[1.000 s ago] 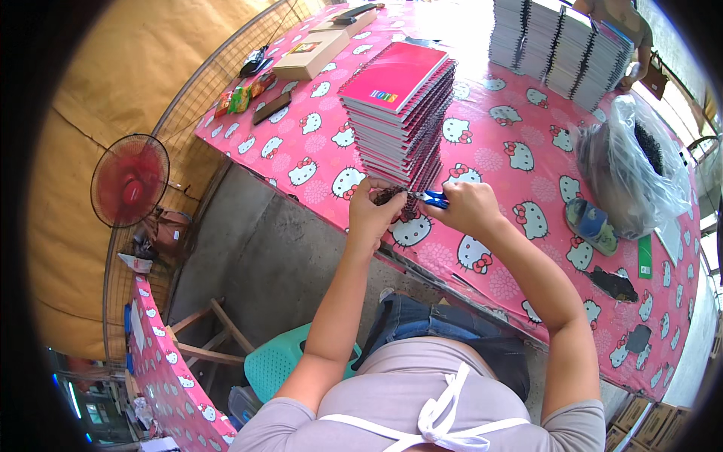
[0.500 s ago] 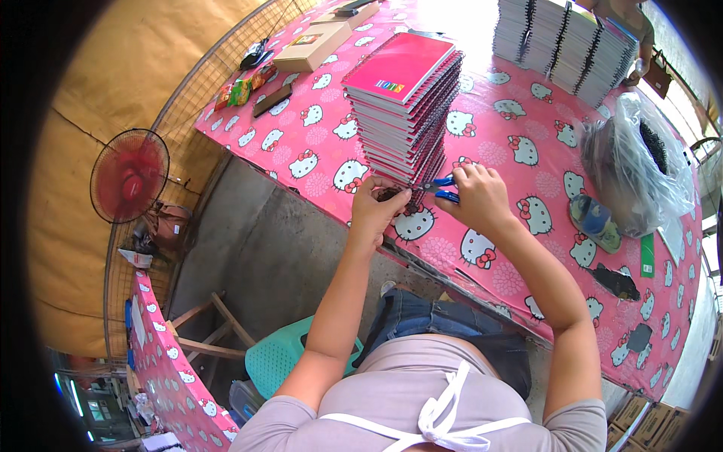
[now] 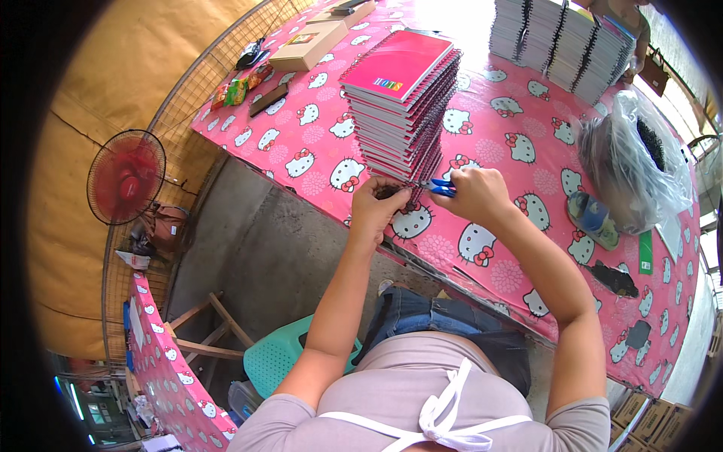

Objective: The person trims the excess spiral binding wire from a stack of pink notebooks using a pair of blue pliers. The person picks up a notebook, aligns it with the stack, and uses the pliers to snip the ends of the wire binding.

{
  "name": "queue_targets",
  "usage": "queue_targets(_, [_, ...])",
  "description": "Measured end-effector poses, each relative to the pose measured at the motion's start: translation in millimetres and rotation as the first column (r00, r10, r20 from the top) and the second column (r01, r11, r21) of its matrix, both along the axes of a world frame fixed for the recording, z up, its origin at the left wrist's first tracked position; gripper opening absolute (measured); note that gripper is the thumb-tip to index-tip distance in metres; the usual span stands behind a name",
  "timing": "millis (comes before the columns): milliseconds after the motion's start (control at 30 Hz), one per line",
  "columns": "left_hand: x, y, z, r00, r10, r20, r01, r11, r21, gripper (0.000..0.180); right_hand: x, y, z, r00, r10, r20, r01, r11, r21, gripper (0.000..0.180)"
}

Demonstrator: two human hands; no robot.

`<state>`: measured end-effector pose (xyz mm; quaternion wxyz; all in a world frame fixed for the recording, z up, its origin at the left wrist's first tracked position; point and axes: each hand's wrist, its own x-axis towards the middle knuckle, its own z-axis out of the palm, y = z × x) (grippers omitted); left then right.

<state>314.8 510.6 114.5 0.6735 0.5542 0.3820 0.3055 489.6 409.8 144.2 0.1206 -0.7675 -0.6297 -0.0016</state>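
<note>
A tall stack of spiral-bound notebooks with pink-red covers (image 3: 399,64) stands on the table in front of me. At its near foot, my left hand (image 3: 369,211) is pinched around dark, coil-like binding wire (image 3: 390,193), partly hidden by the fingers. My right hand (image 3: 482,197) grips blue-handled pliers (image 3: 441,188) just right of the left fingertips. Their handles are squeezed close together, and their metal tip points left at the lower corner of the stack. Exactly what the jaws touch is too small to tell.
A pink patterned cloth covers the table (image 3: 501,279). To the right lie a clear plastic bag (image 3: 633,173) with black coils and a patterned pouch-like thing (image 3: 593,220). More bound books (image 3: 561,45) stand far right near another person. Left are cardboard boxes (image 3: 309,47), a fan (image 3: 126,177) and a green stool (image 3: 290,358).
The pliers' handles have come closer together in my right hand, which has shifted slightly left. My left hand stays in place with the dark coil. The view has moved a little.
</note>
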Motion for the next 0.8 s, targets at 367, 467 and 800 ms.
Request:
queue_targets(367, [0, 3, -3, 0.999, 0.002, 0.047, -0.003, 1.000, 0.025, 0.026, -2, 8, -4, 1.000, 0.013, 0.023, -0.013, 1.000, -0.022, 0.050])
queue_targets(467, [-4, 4, -6, 0.999, 0.021, 0.038, -0.022, 1.000, 0.022, 0.027, -6, 3, 5, 0.994, -0.068, -0.086, 0.050, 0.978, -0.205, 0.050])
queue_targets(800, [4, -2, -13, 0.999, 0.017, 0.042, -0.022, 0.994, 0.111, 0.035, -1, 5, -26, 0.997, 0.010, -0.077, -0.012, 1.000, -0.025, 0.047])
